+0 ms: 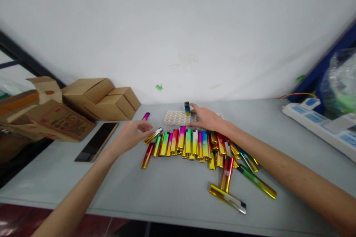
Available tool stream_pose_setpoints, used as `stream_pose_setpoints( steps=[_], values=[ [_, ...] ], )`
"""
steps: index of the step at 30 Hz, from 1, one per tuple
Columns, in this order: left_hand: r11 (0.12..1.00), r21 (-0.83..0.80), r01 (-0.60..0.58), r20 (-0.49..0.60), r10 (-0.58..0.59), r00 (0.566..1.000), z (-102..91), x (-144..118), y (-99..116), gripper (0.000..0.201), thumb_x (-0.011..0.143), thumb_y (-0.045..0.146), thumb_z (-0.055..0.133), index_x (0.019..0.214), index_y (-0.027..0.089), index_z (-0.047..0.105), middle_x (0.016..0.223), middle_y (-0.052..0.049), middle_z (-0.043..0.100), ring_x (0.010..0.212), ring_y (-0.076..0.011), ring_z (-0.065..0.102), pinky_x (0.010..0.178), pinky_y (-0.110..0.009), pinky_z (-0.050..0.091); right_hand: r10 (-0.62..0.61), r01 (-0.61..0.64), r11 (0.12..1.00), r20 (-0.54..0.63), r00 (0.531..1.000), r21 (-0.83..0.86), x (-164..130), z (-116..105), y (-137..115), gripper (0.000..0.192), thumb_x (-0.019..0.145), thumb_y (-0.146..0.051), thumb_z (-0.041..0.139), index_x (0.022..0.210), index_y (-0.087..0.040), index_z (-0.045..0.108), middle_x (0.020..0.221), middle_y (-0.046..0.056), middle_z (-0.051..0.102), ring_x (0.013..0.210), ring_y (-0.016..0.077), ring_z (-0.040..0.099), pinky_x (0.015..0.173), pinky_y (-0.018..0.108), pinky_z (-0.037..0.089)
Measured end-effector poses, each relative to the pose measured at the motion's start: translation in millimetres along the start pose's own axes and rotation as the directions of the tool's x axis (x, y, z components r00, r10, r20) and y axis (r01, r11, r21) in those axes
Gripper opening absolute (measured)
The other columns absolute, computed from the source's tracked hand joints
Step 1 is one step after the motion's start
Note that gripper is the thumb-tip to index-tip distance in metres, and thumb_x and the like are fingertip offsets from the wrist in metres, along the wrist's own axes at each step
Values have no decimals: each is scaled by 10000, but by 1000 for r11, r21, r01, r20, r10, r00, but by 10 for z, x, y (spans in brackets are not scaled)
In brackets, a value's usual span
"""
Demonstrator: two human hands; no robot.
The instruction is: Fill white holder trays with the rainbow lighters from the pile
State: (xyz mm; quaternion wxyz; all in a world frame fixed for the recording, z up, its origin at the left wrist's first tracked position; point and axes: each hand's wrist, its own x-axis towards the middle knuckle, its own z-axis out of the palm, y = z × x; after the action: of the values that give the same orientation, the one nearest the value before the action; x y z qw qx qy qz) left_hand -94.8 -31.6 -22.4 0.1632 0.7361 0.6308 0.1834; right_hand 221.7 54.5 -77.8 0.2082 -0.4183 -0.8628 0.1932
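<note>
A white tray with rows of holes lies behind the lighters. A dark blue and gold lighter stands upright on it. My right hand is just to the right of that lighter, thumb and forefinger apart; whether a fingertip touches it I cannot tell. My left hand hovers at the left end, fingers loosely curved and apart from the thumb. Its thumb tip is close to a tilted silver and gold lighter. A purple lighter lies just behind that hand. Many shiny lighters lie side by side between my arms.
Several loose lighters lie nearer the front, among them a green and gold one and a silver and gold one. A phone and cardboard boxes are at left. A power strip runs along the right.
</note>
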Motion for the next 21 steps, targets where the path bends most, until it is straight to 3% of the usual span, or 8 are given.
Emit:
stream_pose_setpoints(
  steps=[4, 12, 15, 18, 21],
  values=[
    [997, -64, 35, 33, -32, 999, 98, -83, 10, 356, 749, 579, 737, 802, 234, 804, 747, -59, 763, 703, -241, 678, 630, -290, 485, -12, 12, 1000, -5, 1000, 10, -13, -6, 3, 931, 833, -490, 735, 1578, -103, 332, 1315, 247, 680, 1138, 404, 665, 921, 524, 523],
    [998, -66, -10, 100, 17, 995, 150, 81, -48, 301, 741, 523, 717, 747, 225, 759, 675, -39, 716, 631, -203, 621, 582, -280, 435, -4, 4, 1000, 5, 1000, -15, -28, -16, -5, 943, 834, -547, 727, 1561, -83, 345, 1286, 253, 690, 1129, 405, 672, 912, 502, 524],
    [997, -74, -27, 9, 27, 1000, 146, 131, -104, 286, 774, 496, 700, 755, 211, 695, 718, -38, 703, 672, -195, 624, 614, -284, 446, 0, 0, 1000, 10, 1000, -15, -20, -9, 0, 935, 834, -533, 730, 1557, -83, 344, 1316, 253, 675, 1149, 404, 666, 925, 499, 519],
    [960, -278, -26, -123, -9, 992, 141, 182, -33, 326, 846, 517, 655, 936, 210, 592, 815, -34, 713, 687, -179, 629, 623, -281, 461, -8, 8, 1000, 27, 1000, -5, -11, -7, 12, 926, 838, -522, 730, 1562, -103, 333, 1334, 233, 673, 1165, 395, 665, 950, 496, 512],
    [794, -592, -138, -102, 96, 990, 170, 246, 201, 354, 912, 508, 615, 1061, 231, 454, 861, -18, 713, 697, -156, 636, 691, -298, 494, -5, 5, 1000, 28, 1000, -5, -12, -13, 12, 923, 841, -517, 726, 1568, -115, 322, 1345, 224, 669, 1180, 392, 660, 966, 494, 508]
  ],
)
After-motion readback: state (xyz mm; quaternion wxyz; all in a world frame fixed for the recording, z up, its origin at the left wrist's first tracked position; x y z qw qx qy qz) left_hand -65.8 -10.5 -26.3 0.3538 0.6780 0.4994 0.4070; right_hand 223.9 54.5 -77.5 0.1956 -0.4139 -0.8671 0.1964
